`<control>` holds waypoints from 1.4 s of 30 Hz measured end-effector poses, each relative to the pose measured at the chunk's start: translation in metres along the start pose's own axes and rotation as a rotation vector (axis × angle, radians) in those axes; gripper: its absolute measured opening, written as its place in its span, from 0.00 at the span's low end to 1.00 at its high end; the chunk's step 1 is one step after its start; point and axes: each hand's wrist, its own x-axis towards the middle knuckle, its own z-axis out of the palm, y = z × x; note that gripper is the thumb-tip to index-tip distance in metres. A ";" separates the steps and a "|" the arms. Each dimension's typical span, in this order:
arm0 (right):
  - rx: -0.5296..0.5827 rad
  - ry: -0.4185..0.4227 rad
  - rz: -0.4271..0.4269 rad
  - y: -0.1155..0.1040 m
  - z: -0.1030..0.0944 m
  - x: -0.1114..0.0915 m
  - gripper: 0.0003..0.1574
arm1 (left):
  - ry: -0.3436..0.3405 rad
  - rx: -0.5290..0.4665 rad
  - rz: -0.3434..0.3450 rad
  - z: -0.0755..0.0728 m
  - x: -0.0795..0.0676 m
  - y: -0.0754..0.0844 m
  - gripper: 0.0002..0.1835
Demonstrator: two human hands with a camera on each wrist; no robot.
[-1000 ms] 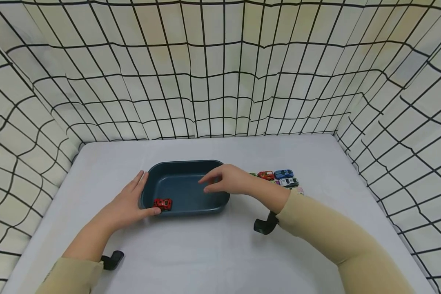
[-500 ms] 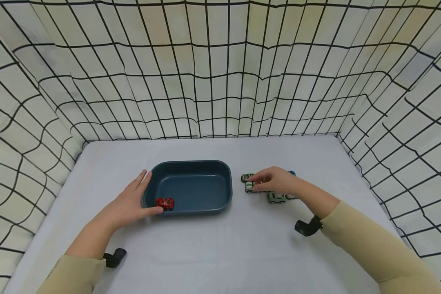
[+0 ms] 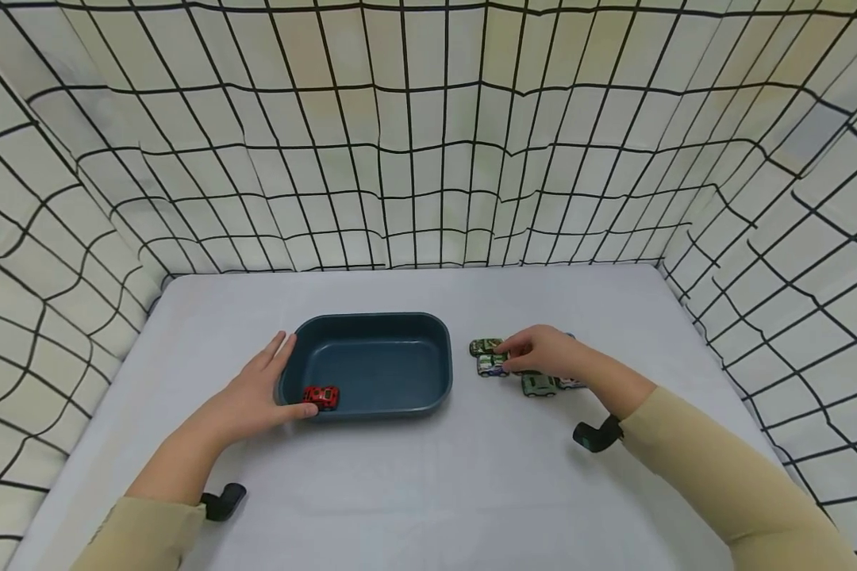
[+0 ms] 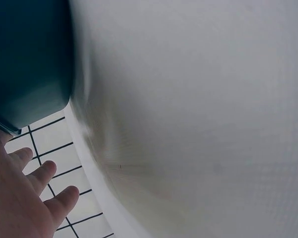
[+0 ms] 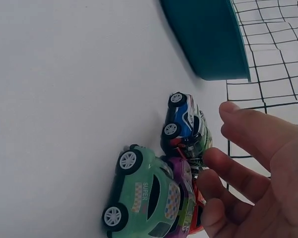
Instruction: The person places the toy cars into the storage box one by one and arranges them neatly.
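Observation:
Toward the left, a dark teal plastic tray (image 3: 380,412) holds one red toy car (image 3: 320,397) in its near left corner. My left hand (image 3: 246,392) rests against the tray's left end, fingers straight along the outside and thumb at the near rim by the red car. Over the cluster of toy cars hovers my right hand (image 3: 546,350), thumb and fingers bent downward and apart, nothing between them. Beside its fingertips are a green patterned car (image 3: 486,346) and a blue-and-white car (image 3: 492,365). A plain green car (image 5: 146,198) shows in the right wrist view, next to a purple one.
Under everything lies a white-covered table (image 3: 400,492). Black netting (image 3: 428,159) over pale panels stands along its back and sides. A black wrist camera mount (image 3: 597,434) juts from the right sleeve, another mount (image 3: 224,501) from the left.
My right hand has moved right from above the tray to the toy cars, then shifted slightly further right. The left hand keeps its place at the tray.

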 end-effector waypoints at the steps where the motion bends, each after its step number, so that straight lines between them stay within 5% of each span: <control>1: -0.006 0.003 0.011 0.000 0.000 0.001 0.22 | 0.000 -0.001 0.000 0.000 0.000 0.000 0.67; 10: -0.046 -0.001 0.084 0.001 0.001 0.009 0.19 | 0.004 0.005 0.001 0.001 0.001 0.000 0.68; 26: -0.201 0.046 0.059 -0.002 0.015 0.015 0.19 | 0.010 0.002 -0.003 0.000 -0.001 0.004 0.68; 42: -0.156 0.033 0.027 -0.012 0.018 0.008 0.18 | 0.006 -0.007 -0.004 0.002 0.000 -0.001 0.68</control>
